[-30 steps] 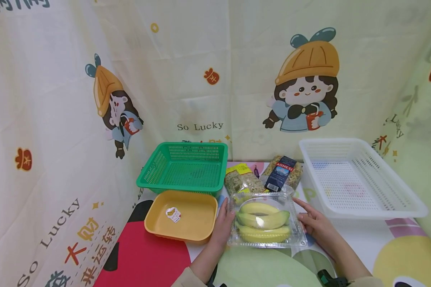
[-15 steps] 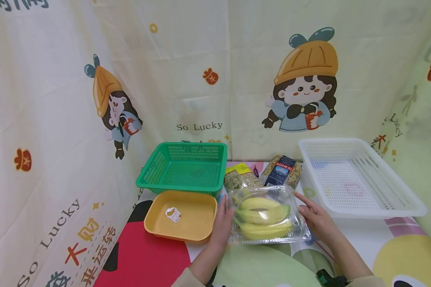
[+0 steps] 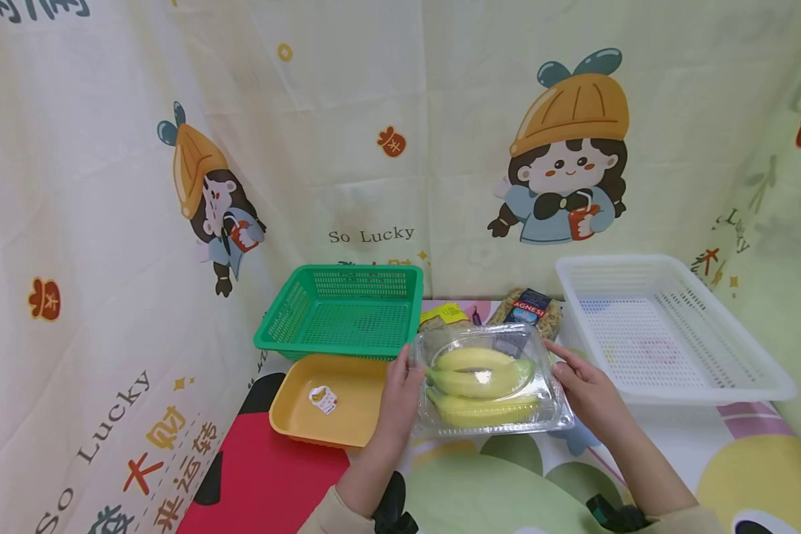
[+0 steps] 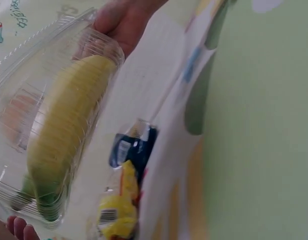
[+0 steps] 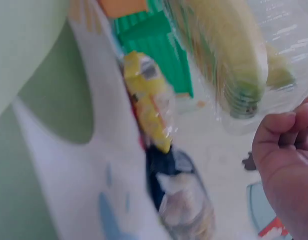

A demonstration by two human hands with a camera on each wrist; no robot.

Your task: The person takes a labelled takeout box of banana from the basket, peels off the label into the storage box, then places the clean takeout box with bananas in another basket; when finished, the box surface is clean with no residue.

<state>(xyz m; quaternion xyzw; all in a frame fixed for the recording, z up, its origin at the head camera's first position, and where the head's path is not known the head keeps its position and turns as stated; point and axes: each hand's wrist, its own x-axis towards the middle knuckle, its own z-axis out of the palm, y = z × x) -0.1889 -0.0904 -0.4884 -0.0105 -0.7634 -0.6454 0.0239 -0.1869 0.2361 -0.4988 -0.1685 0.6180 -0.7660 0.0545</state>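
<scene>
A clear plastic clamshell box [image 3: 487,378] with several yellow-green bananas [image 3: 475,381] hangs tilted above the table, held between both hands. My left hand [image 3: 403,371] grips its left side and my right hand [image 3: 567,374] grips its right side. In the left wrist view the box [image 4: 53,130] fills the left half, with my left fingertips [image 4: 21,227] at the bottom corner. The right wrist view shows the box [image 5: 234,55] from below, and my right hand's [image 5: 286,150] fingers curl against its edge.
A green basket [image 3: 343,311] and a yellow tray [image 3: 347,415] with a banana sticker [image 3: 322,399] stand to the left. A white basket [image 3: 667,334] stands to the right. Two pasta bags, yellow-labelled [image 3: 443,315] and blue-labelled [image 3: 529,307], lie behind the box. Printed curtains close in the table.
The banana box has come up off the table and tilted, moving slightly back and left between both hands. It now covers part of the pasta bags.
</scene>
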